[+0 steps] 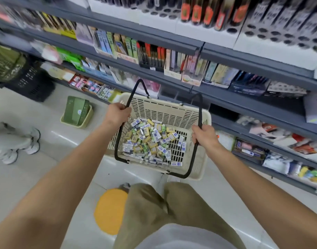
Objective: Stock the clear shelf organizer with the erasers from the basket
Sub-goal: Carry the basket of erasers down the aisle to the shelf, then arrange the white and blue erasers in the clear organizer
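My left hand (118, 112) and right hand (203, 134) are each curled tight round one of the black handles (200, 108), arms stretched forward, holding the cream basket (165, 108) before the shelves (244, 56). The erasers (148, 139) lie heaped loose on its floor. They look light, stiff and apt to slide, so I would pinch each by its long sides.

Grey shelves (136, 35) packed with stationery (154, 56) line the right. The glossy white floor (46, 123) bears a yellow dot (109, 211); green baskets (76, 110) and a black crate (33, 83) stand beyond.
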The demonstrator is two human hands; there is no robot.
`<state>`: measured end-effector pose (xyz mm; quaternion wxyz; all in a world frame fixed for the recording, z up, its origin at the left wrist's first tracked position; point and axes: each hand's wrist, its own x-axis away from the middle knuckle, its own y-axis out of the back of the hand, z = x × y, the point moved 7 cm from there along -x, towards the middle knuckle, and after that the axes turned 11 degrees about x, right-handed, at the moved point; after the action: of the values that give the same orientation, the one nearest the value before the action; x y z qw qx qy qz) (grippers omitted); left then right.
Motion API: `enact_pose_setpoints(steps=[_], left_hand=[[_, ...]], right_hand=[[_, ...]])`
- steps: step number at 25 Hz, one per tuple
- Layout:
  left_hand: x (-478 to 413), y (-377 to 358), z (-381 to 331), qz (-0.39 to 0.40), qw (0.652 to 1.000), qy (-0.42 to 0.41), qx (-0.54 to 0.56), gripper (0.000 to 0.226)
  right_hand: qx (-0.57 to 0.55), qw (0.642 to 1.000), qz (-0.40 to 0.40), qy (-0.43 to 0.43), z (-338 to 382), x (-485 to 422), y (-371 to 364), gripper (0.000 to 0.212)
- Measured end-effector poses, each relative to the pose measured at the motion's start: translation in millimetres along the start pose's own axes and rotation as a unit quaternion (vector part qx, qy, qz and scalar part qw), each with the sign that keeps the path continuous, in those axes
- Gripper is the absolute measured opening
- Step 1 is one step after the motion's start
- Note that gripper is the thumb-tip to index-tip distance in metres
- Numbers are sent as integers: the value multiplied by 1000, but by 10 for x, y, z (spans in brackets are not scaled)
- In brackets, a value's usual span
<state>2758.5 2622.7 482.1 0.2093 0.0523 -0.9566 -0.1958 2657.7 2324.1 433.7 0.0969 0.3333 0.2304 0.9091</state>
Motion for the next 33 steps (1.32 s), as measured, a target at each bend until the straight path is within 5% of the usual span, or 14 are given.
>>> enact_pose_setpoints(steps=[5, 15, 25, 33], left_hand=[[-752, 64, 104, 31, 998, 5, -54, 22], [-1944, -281, 1070, 227, 960, 65, -152, 22], [-2571, -449, 1871, 218, 961, 57, -159, 11], [-2846, -255, 1945, 190, 939, -8, -288, 40]], right_hand=[[29, 999, 12, -40, 134, -404, -394, 33], [54, 980, -20, -191, -293, -944, -1339, 23], [115, 961, -98, -231, -959, -1449, -1617, 22], [173, 932, -122, -295, -1272, -1340, -1634, 38]])
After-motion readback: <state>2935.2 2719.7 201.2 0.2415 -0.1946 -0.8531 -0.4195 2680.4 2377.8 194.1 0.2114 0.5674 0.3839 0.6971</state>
